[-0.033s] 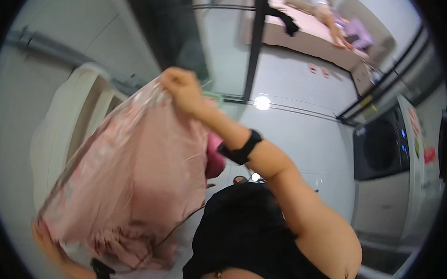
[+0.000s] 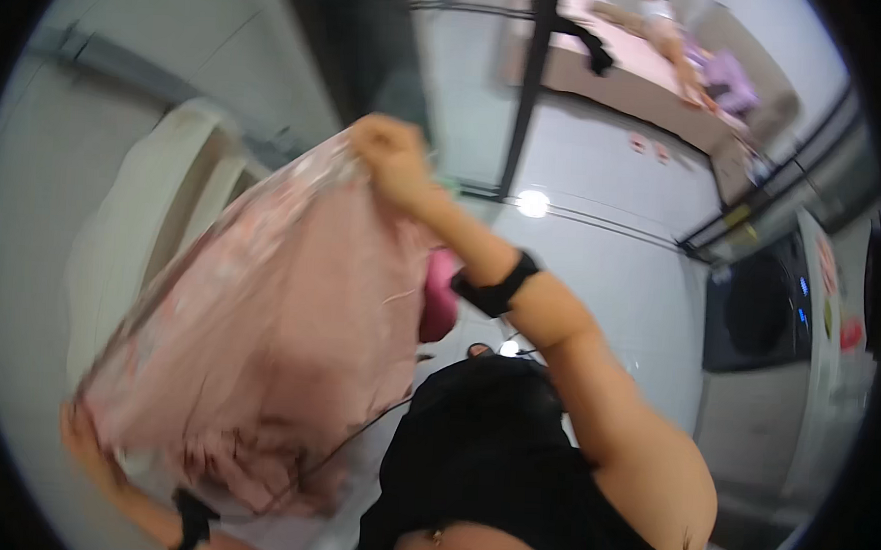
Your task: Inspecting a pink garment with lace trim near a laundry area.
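A wide pink cloth with a pale floral strip along its upper edge is stretched between my two hands. My right hand is closed round its upper right corner, held up high. Lower at the far left, my left hand grips the opposite corner, with its fingertips partly hidden by the fabric. The lower part of the cloth hangs in bunched folds near my body. Each forearm wears a black band.
A cream curved fixture stands behind the cloth at left. Something bright pink shows beside the cloth. On the right is a dark front-loading machine. Beyond a black-framed glass door, a person lies on a pink bed.
The view has swung slightly, so the room sits a little further right. My right hand and its cloth corner appear slightly higher and further right; both hands keep their hold.
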Tool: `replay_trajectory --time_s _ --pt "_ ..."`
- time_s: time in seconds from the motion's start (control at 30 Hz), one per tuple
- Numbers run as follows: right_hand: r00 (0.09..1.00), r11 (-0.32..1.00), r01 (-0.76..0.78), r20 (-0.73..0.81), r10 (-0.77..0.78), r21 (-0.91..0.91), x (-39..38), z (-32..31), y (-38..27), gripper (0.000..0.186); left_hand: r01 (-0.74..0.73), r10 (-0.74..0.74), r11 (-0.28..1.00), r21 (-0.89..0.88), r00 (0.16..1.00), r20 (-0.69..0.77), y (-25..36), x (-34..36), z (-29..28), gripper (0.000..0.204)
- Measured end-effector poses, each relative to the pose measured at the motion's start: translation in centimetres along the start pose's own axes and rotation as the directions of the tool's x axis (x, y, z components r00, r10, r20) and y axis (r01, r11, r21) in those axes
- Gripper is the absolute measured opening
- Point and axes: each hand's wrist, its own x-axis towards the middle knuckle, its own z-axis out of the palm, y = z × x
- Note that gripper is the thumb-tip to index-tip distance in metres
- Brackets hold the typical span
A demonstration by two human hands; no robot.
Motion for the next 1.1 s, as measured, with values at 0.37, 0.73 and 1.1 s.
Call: replay_trajectory --time_s 0.37,0.73,1.1 --pt "0.891 0.879 -0.453 0.098 0.442 0.150 0.6 -2.7 2.3 0.016 0.058 -0.044 0.981 -0.185 0.996 0.079 0.7 0.2 6.5 0.016" --pt "0.941 0.950 -0.275 0.162 0.297 -0.148 0.5 -1.2 1.1 0.019 -0.089 0.048 0.978 -0.189 0.976 -0.212 1.0 0.4 8.6 0.016" --pt "0.865 0.865 -0.500 0.039 0.501 -0.034 0.9 -5.0 6.0 0.022 0.155 -0.118 0.933 -0.325 0.985 0.129 -1.1 0.0 10.6 0.016"
